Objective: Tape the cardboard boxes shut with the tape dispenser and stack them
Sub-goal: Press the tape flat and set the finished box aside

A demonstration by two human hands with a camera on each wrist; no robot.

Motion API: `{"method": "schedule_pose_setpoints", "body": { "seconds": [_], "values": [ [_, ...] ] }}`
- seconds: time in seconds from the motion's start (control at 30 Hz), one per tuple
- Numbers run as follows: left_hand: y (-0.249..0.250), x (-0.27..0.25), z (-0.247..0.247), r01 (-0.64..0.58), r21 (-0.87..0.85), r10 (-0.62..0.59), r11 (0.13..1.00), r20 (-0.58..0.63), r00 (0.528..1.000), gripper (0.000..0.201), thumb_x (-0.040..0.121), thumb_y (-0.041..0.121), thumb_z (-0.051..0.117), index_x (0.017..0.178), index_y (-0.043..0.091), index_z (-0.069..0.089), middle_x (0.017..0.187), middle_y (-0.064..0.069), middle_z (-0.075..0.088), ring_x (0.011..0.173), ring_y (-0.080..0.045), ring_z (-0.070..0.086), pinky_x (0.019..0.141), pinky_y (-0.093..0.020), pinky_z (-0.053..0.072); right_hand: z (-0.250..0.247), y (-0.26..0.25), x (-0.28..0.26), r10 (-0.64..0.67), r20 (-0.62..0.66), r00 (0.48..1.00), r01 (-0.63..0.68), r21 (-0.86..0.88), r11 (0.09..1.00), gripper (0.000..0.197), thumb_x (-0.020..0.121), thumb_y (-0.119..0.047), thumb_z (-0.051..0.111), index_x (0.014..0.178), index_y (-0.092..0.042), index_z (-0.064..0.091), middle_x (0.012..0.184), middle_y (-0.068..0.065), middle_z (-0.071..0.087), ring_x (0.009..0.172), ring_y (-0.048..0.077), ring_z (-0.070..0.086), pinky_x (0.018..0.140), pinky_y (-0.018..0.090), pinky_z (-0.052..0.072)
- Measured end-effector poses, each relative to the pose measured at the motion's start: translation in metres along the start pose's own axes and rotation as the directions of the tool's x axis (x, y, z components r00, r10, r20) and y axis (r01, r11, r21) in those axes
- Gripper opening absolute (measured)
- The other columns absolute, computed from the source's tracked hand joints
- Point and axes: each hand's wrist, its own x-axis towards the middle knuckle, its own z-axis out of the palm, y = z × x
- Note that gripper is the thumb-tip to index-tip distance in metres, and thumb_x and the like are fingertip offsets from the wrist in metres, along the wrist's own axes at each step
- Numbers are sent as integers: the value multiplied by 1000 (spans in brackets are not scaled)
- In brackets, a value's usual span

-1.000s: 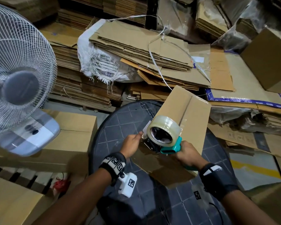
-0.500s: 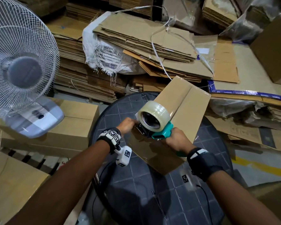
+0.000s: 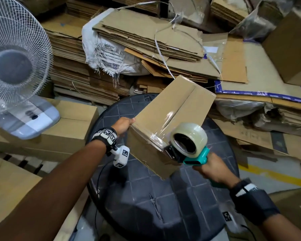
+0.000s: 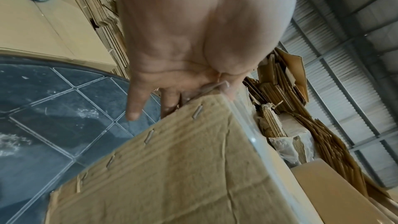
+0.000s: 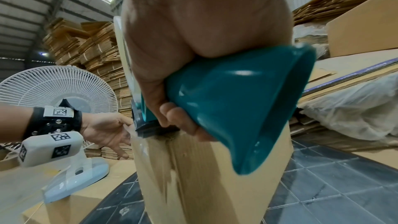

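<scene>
Since a moment ago my tape dispenser [image 3: 189, 150] has come off the top of the box [image 3: 172, 108] and dropped over its near edge; it now sits against the near end face, with a shiny strip of clear tape running back up the middle seam. My left hand [image 3: 122, 125] has shifted from beside the roll to the box's left near corner.

My right hand [image 3: 210, 168] has its grip curled tight round the teal handle, the fingers [image 5: 181, 120] wrapped underneath it. My left grip is spread: the thumb lies along the top edge and the straight fingers [image 4: 133, 101] reach down the side wall, where a row of staples runs.

The box lies tilted on the round dark desk [image 3: 146, 202], its far end reaching past the desk's far rim toward the piles of flat cardboard [image 3: 146, 37]. The near part of the desk is bare. A fan [image 3: 16, 66] stands on another box [image 3: 71, 129] to my left, well apart from my left arm.
</scene>
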Motion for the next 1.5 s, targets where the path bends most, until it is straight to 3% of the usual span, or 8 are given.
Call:
{"method": "schedule_pose_setpoints", "body": {
  "seconds": [0.17,0.27,0.4,0.5,0.63,0.77,1.27,1.5],
  "values": [
    [-6,1,15,-27,361,101,932,-187,977,46,109,33,37,104,-3,65,107,-25,67,107,-41,62,87,-41,45,3,8,2,-36,-30,999,35,-30,999,11,77,-16,74,76,-19,63,64,0,67,53,11,62,50,28,50],
    [-18,-23,32,-258,571,496,780,-311,811,37,107,19,40,132,-3,57,133,-23,61,124,-36,57,106,-45,43,3,13,0,-36,-39,999,36,8,999,11,76,-14,73,79,-18,63,66,1,67,52,11,61,45,23,46],
    [-46,-47,67,-572,757,799,316,112,590,52,85,2,67,136,2,58,141,-17,57,134,-33,51,117,-49,34,5,15,2,-63,-39,997,63,9,998,9,75,-16,71,75,-18,63,65,-1,65,57,17,60,51,30,48],
    [-52,-47,95,-621,772,729,135,347,590,59,87,16,72,142,6,52,148,-15,49,141,-29,43,119,-51,29,3,12,3,-95,-30,995,95,4,995,12,77,-17,71,72,-20,62,64,-3,65,59,18,61,54,28,48],
    [-45,-39,111,-606,782,698,149,351,624,60,80,14,80,136,8,58,144,-12,55,133,-30,52,116,-50,37,0,12,0,-130,-15,991,130,-16,991,18,79,-16,70,66,-22,58,60,-5,61,58,18,58,56,31,48],
    [-48,-33,112,-599,781,714,177,318,625,50,86,14,76,133,11,61,141,-10,58,131,-28,55,114,-47,40,-1,21,-1,-125,-9,992,125,109,986,6,77,-12,70,77,-11,64,67,13,69,54,21,60,55,41,54],
    [-44,-34,110,-598,782,742,175,294,602,47,91,13,70,136,8,59,143,-11,55,134,-26,52,117,-41,30,-23,112,-53,-93,-2,996,92,-107,990,18,80,-23,76,71,-24,61,60,-9,62,55,0,58,49,15,39],
    [-48,-33,113,-595,779,757,199,263,598,48,87,15,77,132,8,62,139,-10,59,130,-25,56,115,-43,34,-6,116,-51,-41,4,999,41,-228,973,15,80,-34,70,86,-22,64,88,6,70,86,31,67,67,33,48]
  ]
}}
